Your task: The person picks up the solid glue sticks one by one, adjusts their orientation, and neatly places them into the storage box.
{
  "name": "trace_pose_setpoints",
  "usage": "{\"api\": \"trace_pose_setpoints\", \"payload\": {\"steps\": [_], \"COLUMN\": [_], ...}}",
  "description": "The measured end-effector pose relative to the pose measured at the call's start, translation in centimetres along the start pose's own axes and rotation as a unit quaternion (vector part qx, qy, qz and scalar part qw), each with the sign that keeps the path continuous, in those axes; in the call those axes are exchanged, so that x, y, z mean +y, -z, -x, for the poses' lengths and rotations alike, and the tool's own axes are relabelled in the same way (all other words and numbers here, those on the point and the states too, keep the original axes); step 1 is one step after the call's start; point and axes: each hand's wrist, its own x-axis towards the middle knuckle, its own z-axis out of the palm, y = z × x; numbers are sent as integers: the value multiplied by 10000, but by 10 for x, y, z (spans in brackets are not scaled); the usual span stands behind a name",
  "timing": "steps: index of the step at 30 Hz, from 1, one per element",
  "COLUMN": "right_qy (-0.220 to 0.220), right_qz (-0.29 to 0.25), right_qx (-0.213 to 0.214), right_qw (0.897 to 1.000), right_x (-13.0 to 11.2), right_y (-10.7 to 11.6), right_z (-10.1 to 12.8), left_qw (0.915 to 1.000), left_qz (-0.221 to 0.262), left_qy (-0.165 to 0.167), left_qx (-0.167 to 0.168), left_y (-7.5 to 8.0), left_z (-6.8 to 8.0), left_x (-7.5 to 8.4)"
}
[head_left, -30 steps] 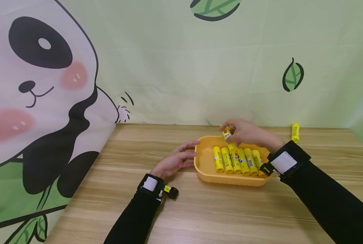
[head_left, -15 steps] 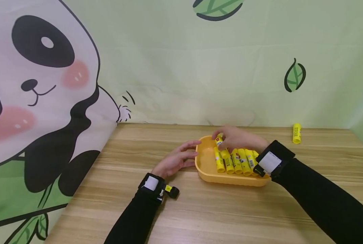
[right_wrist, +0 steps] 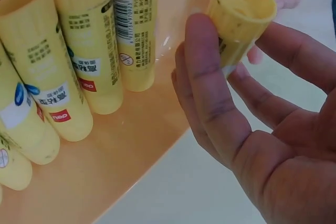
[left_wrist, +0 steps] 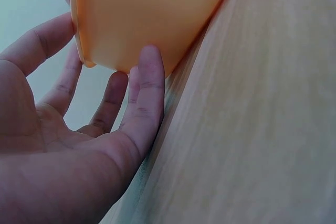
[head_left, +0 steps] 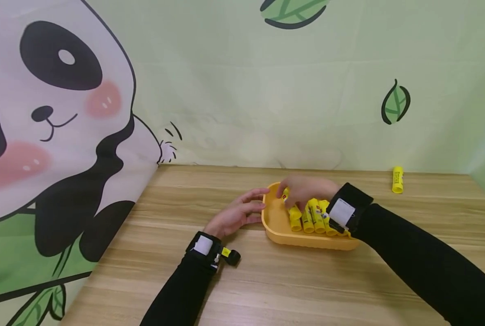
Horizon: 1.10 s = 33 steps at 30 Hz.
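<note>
An orange tray (head_left: 311, 242) stands on the table with several yellow glue sticks (right_wrist: 86, 45) lying side by side in it. My right hand (head_left: 306, 188) reaches over the tray and pinches another glue stick (right_wrist: 239, 22) between thumb and fingers. In the right wrist view this stick is tilted and apart from the row, its hollow end towards the camera. At the tray's left end, my left hand (head_left: 235, 216) touches the wall with loosely spread fingers, as the left wrist view shows. The right hand and wrist hide part of the row in the head view.
One more yellow glue stick (head_left: 397, 179) is on the wooden table (head_left: 266, 290) at the back right, near the wall. A green backdrop (head_left: 242, 90) with a panda print rises behind the table and along its left side.
My right hand has moved left and down with the glue stick, from above the row's middle to the tray's left part. The left hand keeps its place at the tray.
</note>
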Motion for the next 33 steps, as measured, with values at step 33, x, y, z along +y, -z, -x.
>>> {"api": "trace_pose_setpoints", "payload": {"steps": [33], "right_qy": [-608], "right_qz": [1643], "right_qx": [250], "right_qw": [9842], "right_x": [-12], "right_y": [-31], "right_z": [-33], "left_qw": [10000], "left_qz": [-70], "left_qy": [-18], "left_qx": [24], "left_y": [1], "left_z": [-1], "left_x": [-2]}}
